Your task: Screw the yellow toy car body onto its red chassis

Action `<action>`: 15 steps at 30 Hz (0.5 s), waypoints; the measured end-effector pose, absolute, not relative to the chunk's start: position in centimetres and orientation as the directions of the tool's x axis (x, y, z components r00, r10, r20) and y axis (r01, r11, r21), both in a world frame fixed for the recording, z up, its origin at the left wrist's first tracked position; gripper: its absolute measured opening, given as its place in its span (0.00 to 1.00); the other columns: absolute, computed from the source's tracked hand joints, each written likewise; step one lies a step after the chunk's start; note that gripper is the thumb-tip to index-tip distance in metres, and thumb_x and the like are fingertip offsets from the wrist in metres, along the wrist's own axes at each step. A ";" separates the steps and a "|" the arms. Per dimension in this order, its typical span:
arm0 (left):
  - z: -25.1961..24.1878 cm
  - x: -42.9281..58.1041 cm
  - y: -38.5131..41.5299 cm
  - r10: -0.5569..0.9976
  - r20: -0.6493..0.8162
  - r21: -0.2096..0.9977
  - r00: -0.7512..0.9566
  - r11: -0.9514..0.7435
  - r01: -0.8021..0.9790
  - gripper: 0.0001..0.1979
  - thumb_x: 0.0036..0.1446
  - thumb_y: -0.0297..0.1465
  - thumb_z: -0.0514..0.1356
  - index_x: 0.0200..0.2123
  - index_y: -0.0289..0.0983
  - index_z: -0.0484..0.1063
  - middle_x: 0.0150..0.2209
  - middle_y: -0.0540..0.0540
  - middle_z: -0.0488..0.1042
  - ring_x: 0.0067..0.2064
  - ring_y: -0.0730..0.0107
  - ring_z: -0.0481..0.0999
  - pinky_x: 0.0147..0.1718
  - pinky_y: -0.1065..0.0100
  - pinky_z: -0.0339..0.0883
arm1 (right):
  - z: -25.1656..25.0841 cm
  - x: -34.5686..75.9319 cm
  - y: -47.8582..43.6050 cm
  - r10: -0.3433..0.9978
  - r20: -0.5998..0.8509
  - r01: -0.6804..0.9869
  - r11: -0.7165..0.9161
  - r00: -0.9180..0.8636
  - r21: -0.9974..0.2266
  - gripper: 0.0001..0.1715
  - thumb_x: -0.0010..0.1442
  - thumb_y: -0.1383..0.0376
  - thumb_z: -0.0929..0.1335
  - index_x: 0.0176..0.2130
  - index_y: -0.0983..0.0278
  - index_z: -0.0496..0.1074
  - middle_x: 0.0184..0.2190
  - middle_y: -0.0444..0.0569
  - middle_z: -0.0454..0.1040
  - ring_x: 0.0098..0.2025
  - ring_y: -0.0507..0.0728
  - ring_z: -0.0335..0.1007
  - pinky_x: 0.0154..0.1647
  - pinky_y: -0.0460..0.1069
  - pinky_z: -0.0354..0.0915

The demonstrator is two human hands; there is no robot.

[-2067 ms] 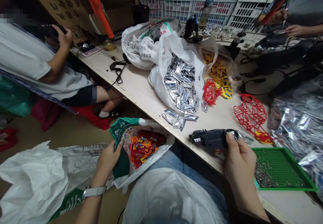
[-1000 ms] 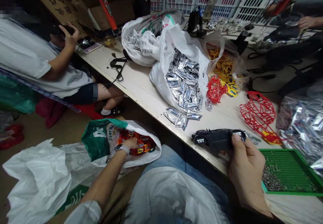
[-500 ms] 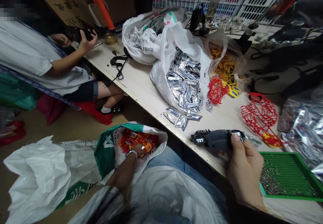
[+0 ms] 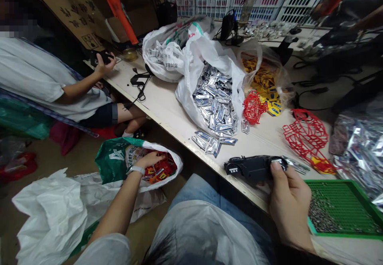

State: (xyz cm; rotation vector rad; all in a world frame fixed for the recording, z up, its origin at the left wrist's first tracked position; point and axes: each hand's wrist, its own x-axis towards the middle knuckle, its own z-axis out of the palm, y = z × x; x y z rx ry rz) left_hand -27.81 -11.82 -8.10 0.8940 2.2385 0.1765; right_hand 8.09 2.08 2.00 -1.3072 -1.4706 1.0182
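My right hand (image 4: 289, 203) grips a black toy car body (image 4: 251, 169) by its right end, thumb on top, just above the table's front edge. My left hand (image 4: 149, 159) reaches into the mouth of a green and white woven sack (image 4: 112, 159) beside my knee. Its fingers stretch over the red and orange plastic parts (image 4: 160, 173) inside; the fingertips are partly lost among them. Near the car lie several loose silver parts (image 4: 212, 145) and a red lattice shell (image 4: 306, 133). A green tray (image 4: 347, 205) of small screws lies by my right wrist.
An open white bag (image 4: 187, 101) of silver parts stands on the table (image 4: 167, 105), with a clear bag of yellow parts (image 4: 260, 73) behind. An orange electric screwdriver (image 4: 121, 16) hangs at the back left. Another person (image 4: 50, 73) sits at left, holding a dark object.
The sack's mouth has shifted left, away from my lap, and my left hand has moved left and up with it. The black car body has tilted slightly in my right hand.
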 end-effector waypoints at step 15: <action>12.3 -16.4 -13.1 0.926 0.086 0.650 -0.367 0.227 0.725 0.23 0.60 0.55 0.56 0.35 0.47 0.83 0.39 0.40 0.83 0.49 0.47 0.80 0.44 0.52 0.77 | 0.7 8.3 1.6 0.984 0.145 0.120 0.156 -0.099 -0.980 0.29 0.58 0.42 0.71 0.24 0.63 0.71 0.20 0.43 0.67 0.23 0.52 0.62 0.23 0.46 0.63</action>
